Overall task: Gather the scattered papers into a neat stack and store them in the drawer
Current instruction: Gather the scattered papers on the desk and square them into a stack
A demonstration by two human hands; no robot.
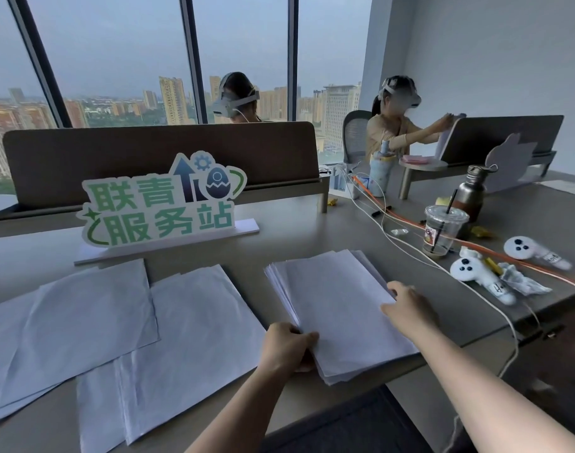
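Left hand [287, 346] grips stack [338, 308] near-left edge.

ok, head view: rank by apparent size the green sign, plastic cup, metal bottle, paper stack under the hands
1. green sign and paper stack: look about alike, and the stack is nearer the camera, so no ranking between them.
2. plastic cup and metal bottle: close; bottle sits farther back, partly hidden by the cup.

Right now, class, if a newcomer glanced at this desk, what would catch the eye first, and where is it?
First, the green sign standing at the back of the desk. Next, the stack in front, with the left hand gripping its near corner and the right hand on its right edge. Loose sheets lie spread to the left.
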